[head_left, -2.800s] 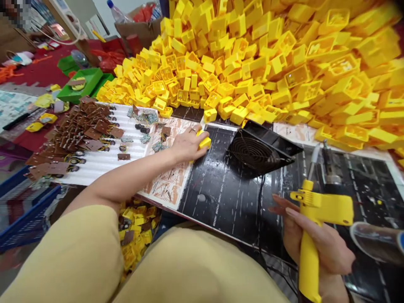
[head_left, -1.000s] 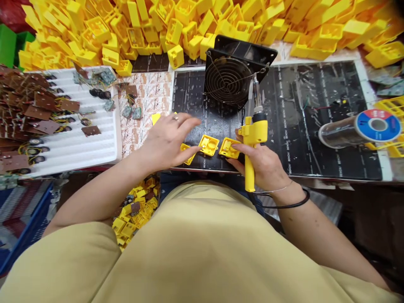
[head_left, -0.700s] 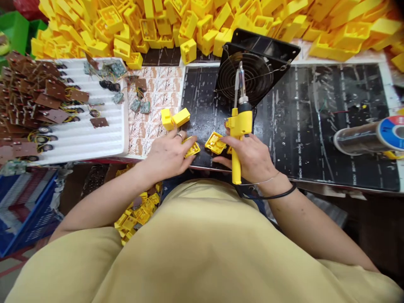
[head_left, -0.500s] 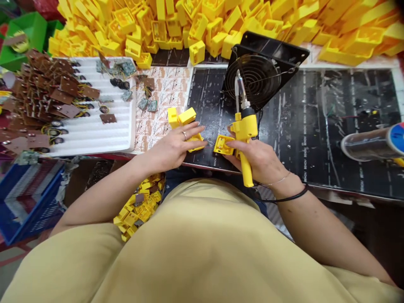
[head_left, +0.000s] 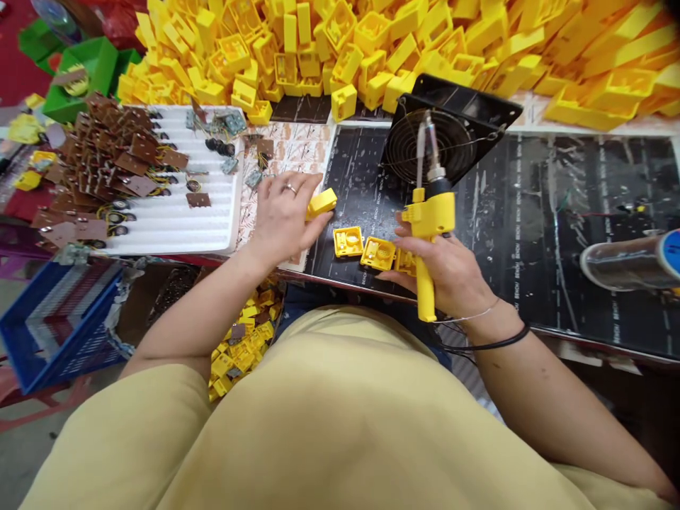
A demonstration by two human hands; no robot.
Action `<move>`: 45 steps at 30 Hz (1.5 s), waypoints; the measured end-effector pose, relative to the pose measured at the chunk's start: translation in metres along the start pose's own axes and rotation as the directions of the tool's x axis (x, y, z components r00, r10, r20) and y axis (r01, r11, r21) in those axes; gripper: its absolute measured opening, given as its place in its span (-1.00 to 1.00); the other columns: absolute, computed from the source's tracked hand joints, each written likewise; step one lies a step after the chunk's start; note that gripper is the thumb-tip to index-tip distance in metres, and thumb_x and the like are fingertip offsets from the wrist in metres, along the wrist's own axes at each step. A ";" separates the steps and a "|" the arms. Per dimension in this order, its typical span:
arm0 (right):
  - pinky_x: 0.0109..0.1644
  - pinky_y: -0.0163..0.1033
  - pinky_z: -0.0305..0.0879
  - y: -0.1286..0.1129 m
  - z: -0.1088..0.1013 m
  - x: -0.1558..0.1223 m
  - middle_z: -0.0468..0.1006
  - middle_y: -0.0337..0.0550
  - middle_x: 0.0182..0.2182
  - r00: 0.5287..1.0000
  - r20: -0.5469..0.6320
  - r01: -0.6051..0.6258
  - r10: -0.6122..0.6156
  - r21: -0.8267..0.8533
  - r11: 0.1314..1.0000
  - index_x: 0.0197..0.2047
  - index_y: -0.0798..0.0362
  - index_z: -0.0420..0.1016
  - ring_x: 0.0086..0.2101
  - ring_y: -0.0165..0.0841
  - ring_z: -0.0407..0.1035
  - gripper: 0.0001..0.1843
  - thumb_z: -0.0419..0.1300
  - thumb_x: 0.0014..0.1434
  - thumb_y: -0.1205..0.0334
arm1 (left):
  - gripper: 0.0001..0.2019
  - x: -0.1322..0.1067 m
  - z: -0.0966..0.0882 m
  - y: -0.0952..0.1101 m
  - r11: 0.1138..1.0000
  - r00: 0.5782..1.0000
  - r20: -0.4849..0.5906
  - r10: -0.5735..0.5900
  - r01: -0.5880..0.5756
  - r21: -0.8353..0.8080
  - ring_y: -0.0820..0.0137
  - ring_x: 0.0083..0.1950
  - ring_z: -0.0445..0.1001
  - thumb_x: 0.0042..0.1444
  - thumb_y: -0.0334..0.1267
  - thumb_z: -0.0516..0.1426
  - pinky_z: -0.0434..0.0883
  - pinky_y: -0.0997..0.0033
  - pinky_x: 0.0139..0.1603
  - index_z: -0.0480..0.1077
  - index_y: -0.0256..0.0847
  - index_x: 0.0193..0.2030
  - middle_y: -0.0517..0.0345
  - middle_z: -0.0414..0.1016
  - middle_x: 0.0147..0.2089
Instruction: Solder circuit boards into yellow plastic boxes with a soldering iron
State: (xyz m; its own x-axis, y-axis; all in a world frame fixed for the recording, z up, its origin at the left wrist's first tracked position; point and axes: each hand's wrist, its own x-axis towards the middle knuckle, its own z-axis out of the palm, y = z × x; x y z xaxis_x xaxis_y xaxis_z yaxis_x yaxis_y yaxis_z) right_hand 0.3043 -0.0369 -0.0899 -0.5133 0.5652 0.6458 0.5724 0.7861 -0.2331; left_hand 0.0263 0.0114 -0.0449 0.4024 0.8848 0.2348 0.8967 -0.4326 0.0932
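Note:
My left hand [head_left: 284, 216] is curled at a small yellow plastic case [head_left: 322, 203], thumb on one side and fingers on the other. The palm side is hidden. My right hand [head_left: 451, 273] grips a yellow soldering gun [head_left: 431, 216] whose metal tip points away from me. Below the gun, the right fingers also rest against a yellow case, partly hidden by the handle. Left of it, two open yellow cases, a nearer one [head_left: 377, 253] and one farther left [head_left: 348, 242], lie hollow side up in a row on the black mat [head_left: 353, 166].
A black fan [head_left: 425, 142] stands behind the gun tip. Yellow cases [head_left: 345, 64] are heaped along the back. A white tray [head_left: 212, 227] with brown circuit boards [head_left: 114, 152] lies left. A solder spool [head_left: 630, 258] is at right, a blue crate [head_left: 58, 319] lower left.
My left hand has left the open case on the mat and moved left to the other yellow case. My right hand still holds the soldering gun. The view has shifted slightly.

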 end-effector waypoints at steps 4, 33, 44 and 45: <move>-0.11 -0.10 0.55 -0.001 -0.008 0.003 0.59 -0.14 -0.26 0.995 -0.052 -0.083 0.080 -0.055 0.995 0.15 -0.02 0.33 -0.33 -0.25 0.53 -0.59 0.31 0.28 0.23 | -0.67 0.034 0.014 0.000 0.996 0.987 0.137 0.083 -0.076 -0.052 0.14 0.13 0.53 0.35 -0.13 0.06 0.18 -0.10 0.40 0.50 -0.19 0.12 -0.04 0.63 0.01; -0.34 -0.20 0.23 0.035 0.022 0.081 0.60 -0.05 -0.25 0.917 0.390 0.027 0.088 -0.282 0.959 0.09 0.03 0.43 -0.33 -0.21 0.48 -0.55 0.13 0.37 -0.14 | -0.21 -0.023 -0.021 -0.038 0.967 0.923 0.340 0.180 -0.103 -0.232 -0.05 0.35 0.35 0.15 0.02 0.26 0.39 -0.04 0.30 0.17 -0.27 0.44 -0.31 0.26 0.40; -0.21 -0.18 0.28 0.042 0.013 0.087 0.57 -0.10 -0.33 0.876 0.464 0.241 -0.134 -0.180 0.954 0.08 0.09 0.39 -0.33 -0.22 0.47 -0.75 0.05 0.41 0.23 | -0.46 -0.026 -0.005 -0.021 0.893 0.901 0.244 0.360 -0.256 -0.369 0.16 0.15 0.52 0.26 -0.10 0.24 0.46 0.17 0.16 0.32 -0.28 0.30 -0.12 0.52 0.19; -0.23 -0.19 0.26 0.041 0.010 0.084 0.55 -0.11 -0.37 0.883 0.446 0.266 -0.148 -0.216 0.939 0.07 0.11 0.40 -0.35 -0.22 0.46 -0.76 0.03 0.43 0.22 | -0.51 -0.021 -0.011 -0.024 0.914 0.906 0.265 0.331 -0.238 -0.327 0.16 0.13 0.53 0.28 -0.06 0.21 0.47 0.17 0.13 0.37 -0.27 0.26 -0.10 0.53 0.18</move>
State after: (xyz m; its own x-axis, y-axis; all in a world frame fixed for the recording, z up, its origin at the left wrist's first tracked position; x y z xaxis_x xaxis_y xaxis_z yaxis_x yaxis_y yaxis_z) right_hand 0.2784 0.0448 -0.0521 -0.8227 0.4945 0.2803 0.5393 0.8349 0.1099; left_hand -0.0060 0.0012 -0.0416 0.7101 0.7040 -0.0132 0.6639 -0.6631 0.3457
